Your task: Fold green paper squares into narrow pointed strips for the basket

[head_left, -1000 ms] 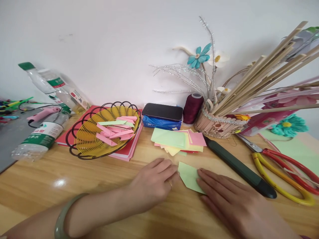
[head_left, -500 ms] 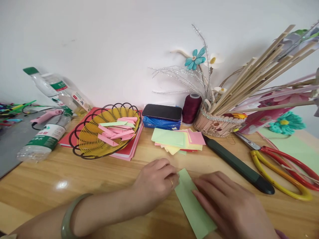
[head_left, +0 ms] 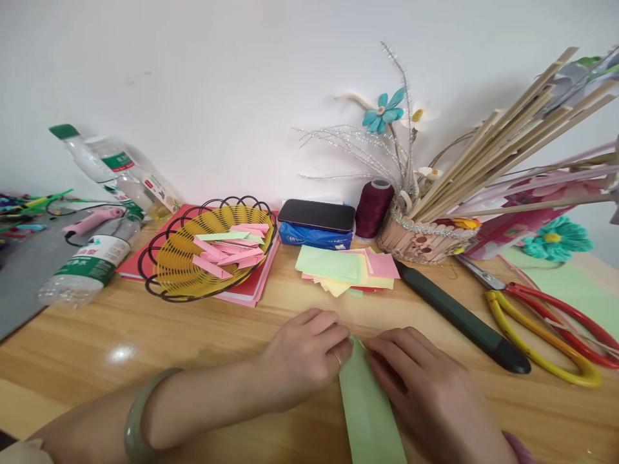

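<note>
A strip of light green paper (head_left: 368,406) lies on the wooden table between my hands, its far end toward the wall. My left hand (head_left: 309,351), with a ring on one finger and a bangle on the wrist, pinches the far left corner of the paper. At the far right corner, my right hand (head_left: 425,374) has its fingertips closed on the edge. The far end looks slightly turned up between the fingers. Beyond the hands lies a pile of green, yellow and pink paper slips (head_left: 333,265).
A yellow woven basket (head_left: 169,274) of folded pink and green pieces rests on red paper. Behind stand a phone (head_left: 316,214) on a blue pack, a maroon thread spool (head_left: 373,209) and a stick holder (head_left: 416,241). Right are a green-black cutter (head_left: 464,316) and scissors (head_left: 541,328); left, plastic bottles (head_left: 91,267).
My right hand has moved forward along the paper's right edge to its far corner. The strip has turned to lie straighter toward me. The left hand stays at the far left corner.
</note>
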{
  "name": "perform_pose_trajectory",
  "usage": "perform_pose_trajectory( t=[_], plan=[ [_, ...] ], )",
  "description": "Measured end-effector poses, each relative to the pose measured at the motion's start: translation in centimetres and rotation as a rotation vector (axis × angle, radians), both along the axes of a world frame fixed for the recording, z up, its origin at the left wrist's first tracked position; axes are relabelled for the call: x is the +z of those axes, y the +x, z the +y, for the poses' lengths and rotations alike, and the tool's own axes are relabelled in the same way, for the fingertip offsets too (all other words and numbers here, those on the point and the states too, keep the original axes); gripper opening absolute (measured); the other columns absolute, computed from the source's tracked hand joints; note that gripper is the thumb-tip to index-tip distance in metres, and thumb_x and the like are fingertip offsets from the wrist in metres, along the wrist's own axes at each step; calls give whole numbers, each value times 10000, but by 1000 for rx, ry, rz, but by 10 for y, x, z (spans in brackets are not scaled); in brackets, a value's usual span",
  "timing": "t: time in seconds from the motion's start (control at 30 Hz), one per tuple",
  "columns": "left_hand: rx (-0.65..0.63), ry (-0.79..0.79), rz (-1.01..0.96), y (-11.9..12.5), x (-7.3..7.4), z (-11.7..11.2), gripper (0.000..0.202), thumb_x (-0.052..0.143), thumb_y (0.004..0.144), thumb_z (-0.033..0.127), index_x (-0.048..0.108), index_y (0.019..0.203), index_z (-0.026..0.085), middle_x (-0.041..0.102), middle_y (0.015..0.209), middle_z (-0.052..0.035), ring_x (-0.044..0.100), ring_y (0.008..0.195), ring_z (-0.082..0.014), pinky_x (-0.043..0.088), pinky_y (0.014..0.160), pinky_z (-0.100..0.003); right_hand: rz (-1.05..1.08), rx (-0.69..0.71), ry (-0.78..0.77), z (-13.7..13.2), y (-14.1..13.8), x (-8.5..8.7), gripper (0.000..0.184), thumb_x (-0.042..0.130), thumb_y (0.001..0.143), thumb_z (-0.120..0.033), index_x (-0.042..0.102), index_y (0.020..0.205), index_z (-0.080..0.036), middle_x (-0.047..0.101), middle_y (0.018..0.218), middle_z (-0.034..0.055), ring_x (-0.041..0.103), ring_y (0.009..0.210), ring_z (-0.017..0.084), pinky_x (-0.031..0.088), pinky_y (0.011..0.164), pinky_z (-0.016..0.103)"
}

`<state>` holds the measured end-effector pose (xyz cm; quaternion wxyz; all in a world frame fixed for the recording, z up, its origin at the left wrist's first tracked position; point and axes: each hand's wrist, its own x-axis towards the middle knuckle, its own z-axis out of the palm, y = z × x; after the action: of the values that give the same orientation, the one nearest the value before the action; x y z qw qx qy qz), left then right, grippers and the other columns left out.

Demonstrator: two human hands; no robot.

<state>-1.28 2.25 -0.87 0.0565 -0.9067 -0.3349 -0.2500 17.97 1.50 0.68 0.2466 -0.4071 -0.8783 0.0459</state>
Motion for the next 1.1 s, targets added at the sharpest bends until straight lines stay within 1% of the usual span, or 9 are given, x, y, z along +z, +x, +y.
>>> perform_pose_trajectory(
  t=[0.17, 0.4, 0.57, 0.67, 0.8, 0.93, 1.1],
  plan=[
    [8, 34, 20, -1, 0, 1, 181, 465, 889, 162, 575, 746, 146, 579, 775, -39, 521, 796, -143, 448, 706, -270, -10, 101, 48, -3, 2, 2, 251, 342, 893, -132, 586, 840, -160, 574, 759, 50, 519, 689, 170, 442, 572, 294],
    [19, 42, 23, -1, 1, 1, 179, 468, 888, 169, 573, 745, 142, 576, 773, -43, 526, 806, -149, 454, 702, -276, -55, 148, 38, -3, 4, 6, 324, 278, 926, -185, 600, 894, -160, 584, 797, 61, 530, 728, 169, 457, 602, 283],
    [33, 13, -29, 0, 0, 2, 171, 478, 888, 194, 576, 758, 145, 567, 767, -24, 524, 814, -148, 459, 711, -274, -68, 183, 59, -3, 3, 10, 340, 261, 926, -176, 599, 924, -138, 584, 783, 72, 531, 716, 168, 468, 609, 279],
    [41, 6, -39, 0, 0, 2, 187, 470, 891, 195, 574, 743, 147, 559, 752, -19, 520, 803, -142, 461, 700, -267, -92, 208, 88, -4, 4, 7, 365, 239, 924, -164, 601, 936, -124, 586, 774, 82, 534, 707, 171, 474, 604, 277],
    [48, 1, -33, 1, -1, 2, 197, 463, 891, 187, 574, 733, 146, 557, 755, -21, 513, 796, -140, 460, 695, -266, -98, 216, 111, -4, 5, 3, 398, 203, 912, -137, 597, 957, -104, 581, 777, 96, 529, 700, 184, 480, 603, 304],
    [47, 16, -26, 1, -1, 2, 196, 466, 891, 185, 580, 737, 144, 557, 754, -22, 511, 803, -145, 459, 698, -273, -158, 257, 129, -3, 6, 3, 379, 229, 887, -96, 594, 988, -90, 588, 780, 103, 533, 704, 186, 488, 605, 300],
    [36, 43, -11, 0, 3, 2, 209, 470, 888, 173, 583, 715, 138, 567, 757, -21, 513, 791, -149, 456, 680, -272, -153, 239, 138, -5, 8, -5, 389, 216, 883, -93, 577, 1026, -95, 583, 818, 113, 525, 734, 202, 480, 606, 329]
  ],
)
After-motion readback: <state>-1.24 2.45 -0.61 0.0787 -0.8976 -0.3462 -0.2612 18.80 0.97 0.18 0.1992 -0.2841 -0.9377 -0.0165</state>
